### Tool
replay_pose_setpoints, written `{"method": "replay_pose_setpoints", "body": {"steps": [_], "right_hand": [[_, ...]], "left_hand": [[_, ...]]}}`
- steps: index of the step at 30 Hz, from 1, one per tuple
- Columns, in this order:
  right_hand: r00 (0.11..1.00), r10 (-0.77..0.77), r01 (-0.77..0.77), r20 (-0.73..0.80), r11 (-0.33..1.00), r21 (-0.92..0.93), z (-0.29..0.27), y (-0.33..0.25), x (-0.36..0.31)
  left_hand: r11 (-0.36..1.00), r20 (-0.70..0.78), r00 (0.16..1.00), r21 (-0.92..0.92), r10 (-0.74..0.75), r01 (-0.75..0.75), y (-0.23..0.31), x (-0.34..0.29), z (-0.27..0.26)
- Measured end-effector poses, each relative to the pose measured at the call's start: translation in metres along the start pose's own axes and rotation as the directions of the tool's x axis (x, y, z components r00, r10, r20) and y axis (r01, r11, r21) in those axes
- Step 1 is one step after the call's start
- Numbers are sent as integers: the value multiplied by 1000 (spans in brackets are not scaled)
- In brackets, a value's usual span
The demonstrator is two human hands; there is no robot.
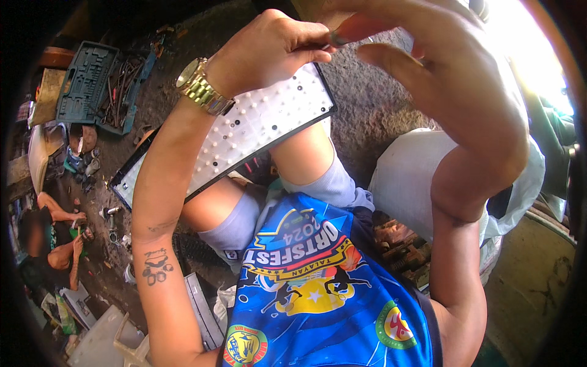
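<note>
My left hand (278, 52), with a gold-coloured watch (205, 88) on its wrist, is raised over a white panel. Its thumb and fingers are pressed together in a pinch; what they hold, if anything, is too small to make out. Close by at the top edge is my right hand (422, 46), thumb spread from its fingers and fingertips beside the left's. It is partly blurred. Across my thighs, tilted, lies the long white panel (257, 128) in a black frame, dotted with small white nubs and black spots. My left hand and forearm cover part of it.
An open teal tool case (88, 79) with metal tools lies on the dark ground at far left. Below it are power tools (82, 162) and a seated person (52, 244) holding something green. A white sack (403, 168) stands by my right arm.
</note>
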State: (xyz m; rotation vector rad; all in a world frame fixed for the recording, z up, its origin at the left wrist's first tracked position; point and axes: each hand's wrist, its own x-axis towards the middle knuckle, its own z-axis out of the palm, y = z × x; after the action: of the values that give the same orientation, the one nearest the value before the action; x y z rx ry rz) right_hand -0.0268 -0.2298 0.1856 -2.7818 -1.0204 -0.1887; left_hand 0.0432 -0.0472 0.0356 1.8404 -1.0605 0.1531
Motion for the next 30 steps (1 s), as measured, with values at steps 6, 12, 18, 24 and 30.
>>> {"method": "replay_pose_setpoints", "body": {"steps": [6, 12, 18, 24, 30], "right_hand": [[843, 522, -450, -132, 817, 360, 3, 14, -5], [962, 144, -40, -231, 913, 405, 117, 36, 0], [917, -17, 108, -399, 973, 207, 209, 47, -14], [976, -37, 86, -216, 971, 223, 183, 36, -7], [984, -84, 108, -158, 983, 149, 175, 31, -16]], "left_hand": [[981, -423, 887, -135, -184, 139, 13, 6, -8], [904, -667, 699, 86, -259, 418, 5, -22, -58], [800, -645, 724, 287, -245, 526, -16, -64, -39], [814, -652, 727, 291, -216, 502, -21, -70, -35], [831, -671, 716, 276, -193, 483, -17, -68, -36]]}}
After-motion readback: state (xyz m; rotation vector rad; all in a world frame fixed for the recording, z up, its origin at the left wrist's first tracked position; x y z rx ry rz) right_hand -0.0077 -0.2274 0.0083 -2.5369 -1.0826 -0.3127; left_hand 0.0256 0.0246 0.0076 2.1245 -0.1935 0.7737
